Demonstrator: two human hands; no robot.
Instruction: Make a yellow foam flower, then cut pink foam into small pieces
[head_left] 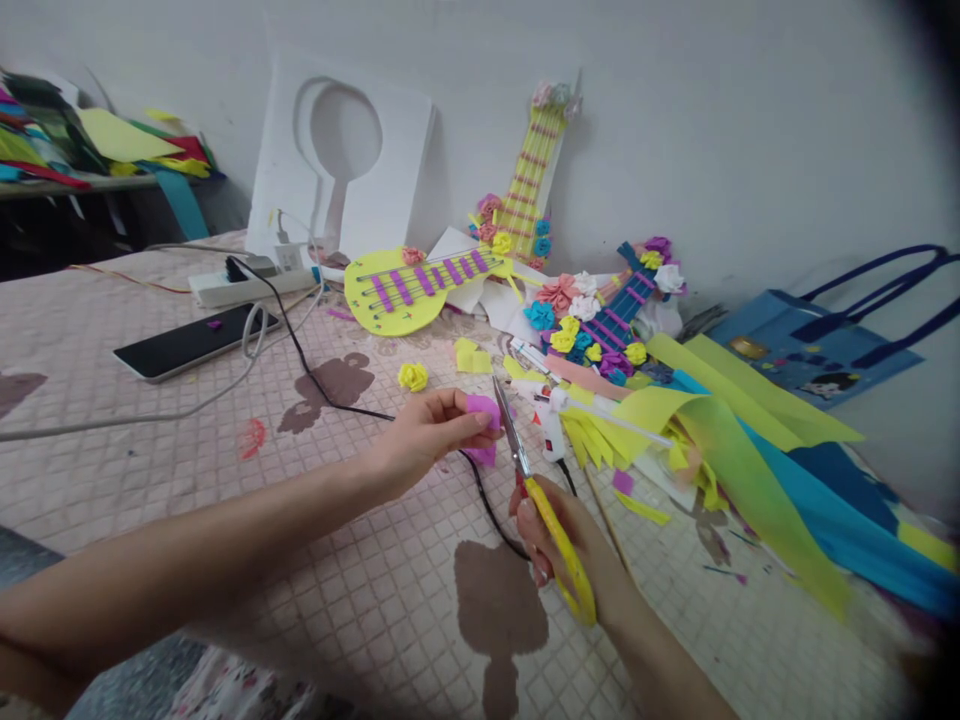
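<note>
My left hand (431, 430) is closed in a pinch on a small purple foam piece (484, 412), held above the bed cover. My right hand (566, 545) grips yellow-handled scissors (525, 470); their blades point up and away and reach the purple piece's right edge. A black cable (480, 490) runs under both hands. A yellow foam rose (412, 376) lies just beyond my left hand.
Foam guitars decorated with flowers: a yellow one (416, 285), an upright one (529, 180) against the wall, a blue one (615, 320). A glue gun (551, 420), yellow, green and blue foam sheets (750, 450), a blue bag (817, 350), a phone (191, 340), a power strip (247, 285).
</note>
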